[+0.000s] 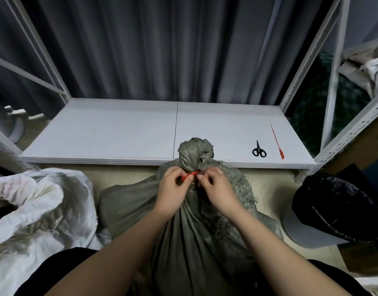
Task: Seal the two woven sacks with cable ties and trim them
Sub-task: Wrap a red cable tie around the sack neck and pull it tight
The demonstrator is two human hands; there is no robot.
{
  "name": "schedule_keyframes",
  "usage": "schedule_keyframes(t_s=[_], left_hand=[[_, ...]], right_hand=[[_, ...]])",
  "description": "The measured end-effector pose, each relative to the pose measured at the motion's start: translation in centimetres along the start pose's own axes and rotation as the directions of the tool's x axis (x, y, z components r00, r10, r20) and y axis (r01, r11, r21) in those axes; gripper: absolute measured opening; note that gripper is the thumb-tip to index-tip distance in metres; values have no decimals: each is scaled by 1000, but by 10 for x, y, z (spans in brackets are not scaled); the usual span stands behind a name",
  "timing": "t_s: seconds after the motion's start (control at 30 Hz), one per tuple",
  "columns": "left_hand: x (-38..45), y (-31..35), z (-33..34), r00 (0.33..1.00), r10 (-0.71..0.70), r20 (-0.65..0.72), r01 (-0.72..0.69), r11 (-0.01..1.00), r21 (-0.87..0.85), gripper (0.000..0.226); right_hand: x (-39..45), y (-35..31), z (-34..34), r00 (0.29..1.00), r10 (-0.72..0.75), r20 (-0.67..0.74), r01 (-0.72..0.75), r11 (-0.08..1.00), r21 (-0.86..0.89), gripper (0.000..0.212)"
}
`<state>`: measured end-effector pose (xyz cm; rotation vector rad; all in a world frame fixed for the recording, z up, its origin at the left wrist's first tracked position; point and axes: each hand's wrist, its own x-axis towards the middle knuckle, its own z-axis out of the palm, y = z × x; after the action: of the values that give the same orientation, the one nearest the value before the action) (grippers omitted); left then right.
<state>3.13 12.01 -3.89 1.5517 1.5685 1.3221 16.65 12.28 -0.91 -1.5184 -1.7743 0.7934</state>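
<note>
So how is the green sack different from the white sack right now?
The green sack stands upright between the arms, its neck gathered into a bunch; the white sack slumps at the left with its mouth open. Both hands, left hand and right hand, pinch a red cable tie at the green sack's neck; the white sack has none. Both are woven.

Green sack (183, 221): coarse woven fabric, matt, frayed at edges. White sack (40, 210): woven plastic, slight sheen, crinkled. Ties (277, 141): smooth red plastic. Scissors (259, 150): black, glossy handles. Shelf (119, 133): matt white board, fine-textured. Frame (352, 129): painted perforated metal. Curtain (151, 50): matt grey cloth.
</note>
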Motion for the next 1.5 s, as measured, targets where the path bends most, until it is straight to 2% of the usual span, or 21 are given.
schedule_keyframes(t_s=[0.07, 0.17, 0.27, 0.43, 0.5, 0.57, 0.6, 0.67, 0.73, 0.83, 0.97, 1.1, 1.4, 1.5], left_hand=[[2, -1, -3, 1000, -14, 22, 14, 1000, -20, 30], [7, -3, -6, 993, -101, 60, 107, 987, -118, 33], [9, 1, -10, 976, -195, 97, 212, 948, -237, 31], [9, 7, -13, 963, -251, 99, 270, 896, -352, 32], [9, 7, -15, 972, -217, 85, 233, 930, -286, 32], [9, 8, -17, 988, -127, 83, 136, 983, -120, 31], [8, 8, -17, 993, -82, 84, 84, 996, -21, 29], [5, 11, -18, 997, -8, 83, -5, 989, 148, 23], [2, 14, -17, 995, 43, 85, -62, 968, 245, 18], [-3, 17, -14, 992, 72, 104, -101, 947, 305, 17], [-2, 16, -12, 996, 19, 83, -40, 965, 258, 20], [-1, 15, -13, 994, 15, 110, -44, 964, 263, 22], [2, 17, -18, 996, -37, 85, 21, 984, 177, 23], [7, 12, -17, 986, -130, 99, 119, 986, 115, 28]], right_hand=[[2, 1, -3, 999, -1, 41, 0, 1000, 2, 25], [0, 1, -6, 997, 3, 81, -6, 999, 45, 25], [-3, -2, -8, 997, 0, 79, -9, 994, 113, 24], [-5, 3, -3, 998, -42, 54, 29, 972, 234, 36], [-5, 3, -3, 997, -41, 66, 22, 966, 256, 37], [-5, 0, -8, 997, -16, 82, -3, 974, 225, 37], [-4, -3, -12, 995, -10, 96, -7, 986, 168, 34], [-2, -10, -17, 991, -3, 133, 12, 998, -68, 23], [-2, -16, -18, 992, 48, 113, -13, 958, -288, 18], [-4, -22, -15, 998, 60, 27, -45, 919, -391, 22], [-3, -17, -11, 999, -11, 44, 25, 942, -334, 20], [-2, -10, -9, 996, -48, 76, 68, 957, -282, 20], [-4, -3, -7, 997, -69, 45, 73, 991, -115, 29], [-4, 1, -4, 999, -29, 39, 32, 997, -68, 35]])
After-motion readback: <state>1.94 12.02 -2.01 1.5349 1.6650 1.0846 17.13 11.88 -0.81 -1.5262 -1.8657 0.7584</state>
